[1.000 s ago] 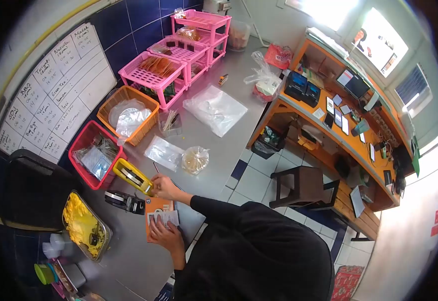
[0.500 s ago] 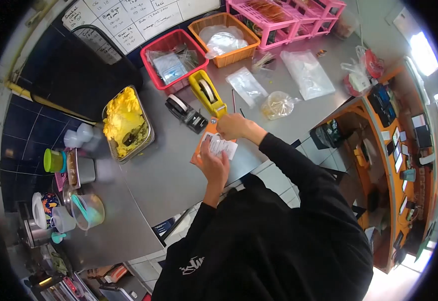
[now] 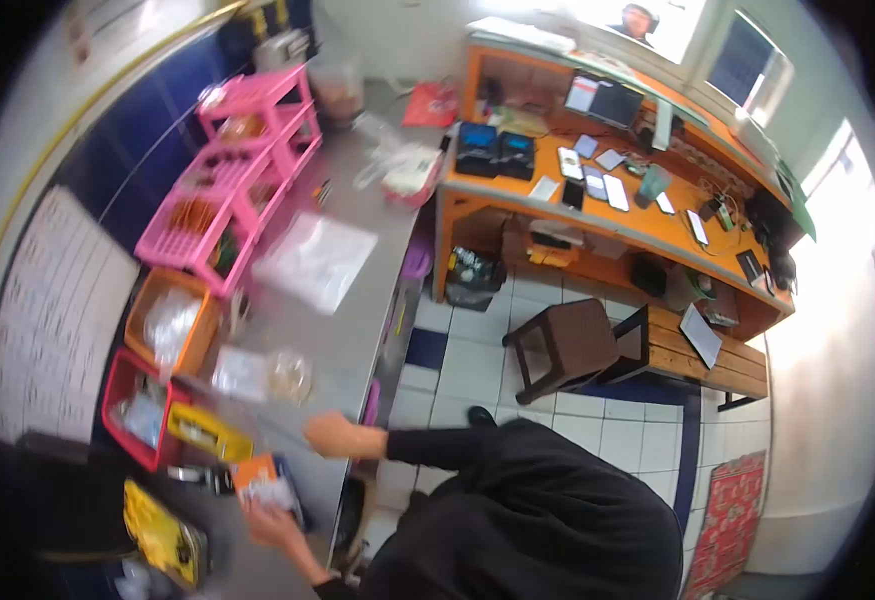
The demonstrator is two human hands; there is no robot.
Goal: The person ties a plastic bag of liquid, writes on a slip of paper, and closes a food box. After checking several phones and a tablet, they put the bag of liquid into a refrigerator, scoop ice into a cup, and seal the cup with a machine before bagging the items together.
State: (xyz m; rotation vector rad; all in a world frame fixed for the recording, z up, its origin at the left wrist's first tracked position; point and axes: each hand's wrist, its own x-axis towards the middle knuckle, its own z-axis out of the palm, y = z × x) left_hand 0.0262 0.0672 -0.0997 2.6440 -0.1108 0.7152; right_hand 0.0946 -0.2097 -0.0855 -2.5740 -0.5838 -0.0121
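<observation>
My left hand (image 3: 271, 522) grips an orange-and-white packet (image 3: 254, 473) with a dark side, close to the steel counter's front edge. White paper or print shows on its face near my fingers; blur hides the wording. To the right, apart from the packet, my right hand (image 3: 342, 437) is curled closed over the counter edge. Whatever its fingers may hold is hidden. A yellow tape dispenser (image 3: 207, 432) and a black tape dispenser (image 3: 200, 478) lie just beyond the packet. Clear bags (image 3: 241, 373) and a round clear bag (image 3: 288, 375) lie above my right hand.
A red basket (image 3: 117, 415), an orange basket (image 3: 205, 335) and a pink rack (image 3: 240, 210) line the wall. The tray of yellow food (image 3: 164, 530) sits lower left. White plastic sheets (image 3: 319, 260) lie on the counter (image 3: 362, 310). Across the floor are a brown stool (image 3: 567, 335) and an orange desk (image 3: 612, 212).
The view has swung right toward the desk and floor. My right hand has come away from the packet, while my left hand keeps hold of it.
</observation>
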